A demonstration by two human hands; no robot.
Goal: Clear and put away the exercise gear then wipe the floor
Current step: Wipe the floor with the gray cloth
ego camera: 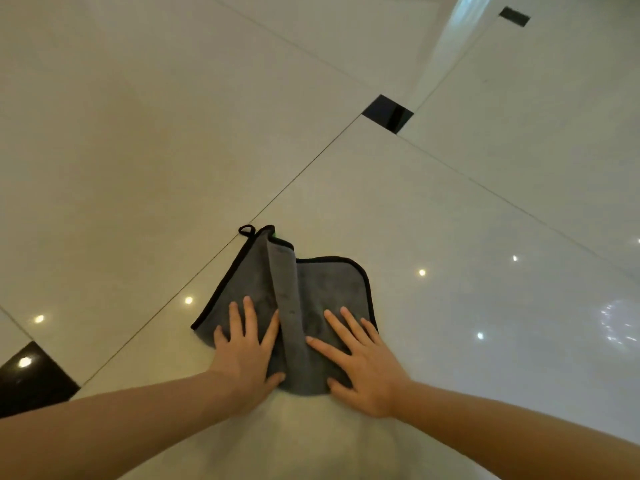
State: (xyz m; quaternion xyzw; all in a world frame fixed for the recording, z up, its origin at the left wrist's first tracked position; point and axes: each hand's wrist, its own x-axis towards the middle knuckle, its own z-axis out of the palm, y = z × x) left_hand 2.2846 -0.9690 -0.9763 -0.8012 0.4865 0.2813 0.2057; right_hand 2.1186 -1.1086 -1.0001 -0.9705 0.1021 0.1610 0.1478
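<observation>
A grey cloth [332,285] with black edging and a small hanging loop lies spread on the glossy white tiled floor [173,133]. A raised fold runs down its middle. My left hand [246,351] presses flat on the cloth's left half, fingers straight. My right hand [360,362] presses flat on the right half, fingers spread. Both palms sit at the cloth's near edge. No exercise gear is in view.
Small black inset tiles mark the tile corners: one inset tile [388,113] ahead to the right, another inset tile [33,379] at the near left, and a third inset tile [514,16] far off. Ceiling lights reflect in the shiny floor.
</observation>
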